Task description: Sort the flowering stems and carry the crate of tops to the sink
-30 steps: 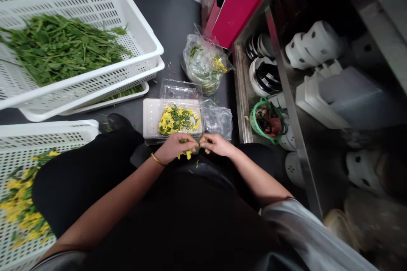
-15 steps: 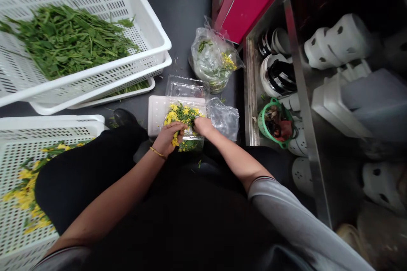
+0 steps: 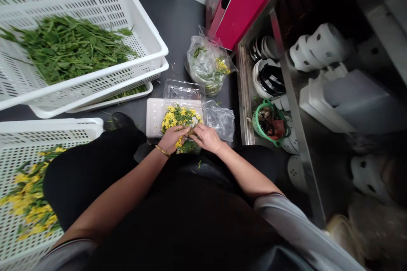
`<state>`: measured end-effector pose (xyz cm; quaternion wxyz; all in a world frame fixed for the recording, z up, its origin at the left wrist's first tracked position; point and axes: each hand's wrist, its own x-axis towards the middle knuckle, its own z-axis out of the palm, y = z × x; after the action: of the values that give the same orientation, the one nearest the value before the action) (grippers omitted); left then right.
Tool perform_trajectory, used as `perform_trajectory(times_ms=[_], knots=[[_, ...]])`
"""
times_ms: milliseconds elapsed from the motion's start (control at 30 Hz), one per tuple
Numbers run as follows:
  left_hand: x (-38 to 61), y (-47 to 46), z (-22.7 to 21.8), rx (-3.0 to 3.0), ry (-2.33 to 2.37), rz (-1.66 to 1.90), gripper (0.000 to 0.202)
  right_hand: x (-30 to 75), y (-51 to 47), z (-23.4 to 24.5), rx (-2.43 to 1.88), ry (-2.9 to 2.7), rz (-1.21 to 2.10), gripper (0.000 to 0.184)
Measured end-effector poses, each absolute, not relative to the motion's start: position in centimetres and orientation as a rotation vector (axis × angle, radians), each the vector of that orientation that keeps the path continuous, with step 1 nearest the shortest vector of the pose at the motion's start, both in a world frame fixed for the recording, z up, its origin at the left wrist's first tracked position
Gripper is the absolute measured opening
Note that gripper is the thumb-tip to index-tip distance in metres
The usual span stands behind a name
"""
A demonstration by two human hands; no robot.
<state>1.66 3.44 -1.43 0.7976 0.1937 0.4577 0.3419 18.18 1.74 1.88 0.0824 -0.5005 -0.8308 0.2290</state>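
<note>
Yellow-flowered green stems [image 3: 179, 116] lie in a clear plastic box whose raised lid [image 3: 183, 90] stands on the far side. Beneath the box is a pale pink-white tray-like base [image 3: 153, 118]. Over the near edge of the box, my left hand [image 3: 171, 139], with a bangle at the wrist, is closed on a flowering stem. My right hand [image 3: 207, 137] meets it there, fingertips pinched at the same stem; exactly what they grip is partly hidden. More flowers and greens [image 3: 187, 147] show below my hands.
Stacked white baskets [image 3: 140, 17] with cut greens [image 3: 76, 48] stand at left; another basket [image 3: 95, 125] holds yellow flowers [image 3: 30, 199]. Clear bags [image 3: 206, 65] [image 3: 221, 123] lie beyond and right. A metal shelf [image 3: 294, 106] bears crockery and a green basket [image 3: 254, 120].
My right hand has come back from over the box towards my left hand, and their fingertips now meet. The view has shifted slightly.
</note>
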Motion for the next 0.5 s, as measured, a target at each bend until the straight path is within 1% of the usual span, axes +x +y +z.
perform_trajectory(times_ms=[67, 200, 300, 433, 500], knots=[[1.5, 3.6, -1.2, 0.416, 0.971, 0.747, 0.034, 18.7, 2.0, 2.2, -1.453, -2.304, 0.838, 0.021], [1.5, 3.5, -0.5, 0.391, 0.924, 0.747, 0.035, 19.3, 2.2, 3.2, -1.574, -1.856, 1.002, 0.022], [1.7, 3.3, 0.0, 0.403, 0.931, 0.756, 0.035, 18.5, 1.9, 3.8, -1.528, -1.812, 1.103, 0.026], [1.9, 2.8, 0.6, 0.453, 0.929, 0.751, 0.033, 17.3, 1.5, 4.3, -1.540, -1.807, 1.020, 0.018], [1.9, 2.6, 0.8, 0.475, 0.929, 0.744, 0.033, 17.2, 1.4, 4.5, -1.581, -1.809, 0.952, 0.018]])
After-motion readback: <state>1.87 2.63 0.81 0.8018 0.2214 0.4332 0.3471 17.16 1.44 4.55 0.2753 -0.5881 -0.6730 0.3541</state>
